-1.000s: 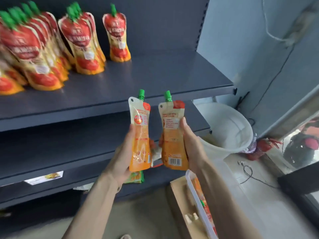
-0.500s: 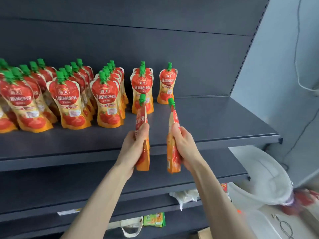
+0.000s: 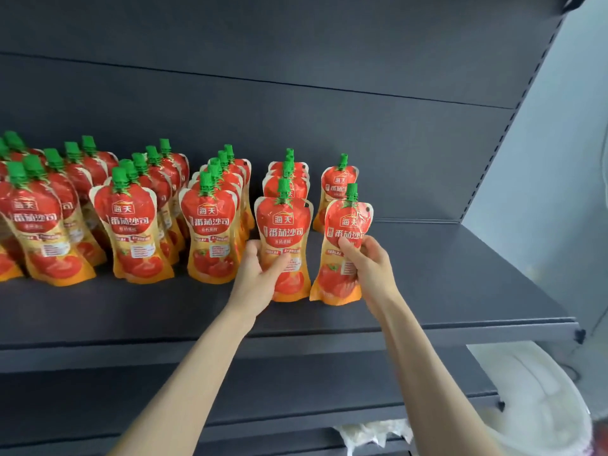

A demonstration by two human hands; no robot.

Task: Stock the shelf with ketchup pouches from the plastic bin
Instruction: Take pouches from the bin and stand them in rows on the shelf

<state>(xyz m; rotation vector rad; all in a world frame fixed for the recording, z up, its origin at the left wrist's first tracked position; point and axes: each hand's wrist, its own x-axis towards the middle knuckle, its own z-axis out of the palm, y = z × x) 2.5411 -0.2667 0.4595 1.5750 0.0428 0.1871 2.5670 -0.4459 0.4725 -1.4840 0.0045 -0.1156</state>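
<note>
- Both pouches now face me label-forward with their bases on or just above the shelf (image 3: 460,291); half a second ago I see them held edge-on in front of the shelf lip, below the stocked rows.
- My left hand (image 3: 260,281) has its grip closed around the lower body of the left pouch (image 3: 284,225), thumb across the front, setting it at the front of the column just left of centre frame, in line with the pouches behind.
- My right hand (image 3: 368,264) holds the right pouch (image 3: 345,232) the same way, thumb on the label, in front of the single back pouch (image 3: 339,185); it leans slightly left, so I judge it not yet settled.
- I hold them low so the green caps stay upright and the labels match the stocked rows (image 3: 131,218) at centre left.
- Also changed: the view has closed in on the shelf, and the white bag (image 3: 533,399) sits further into the lower right corner.
- No plastic bin is in view.
</note>
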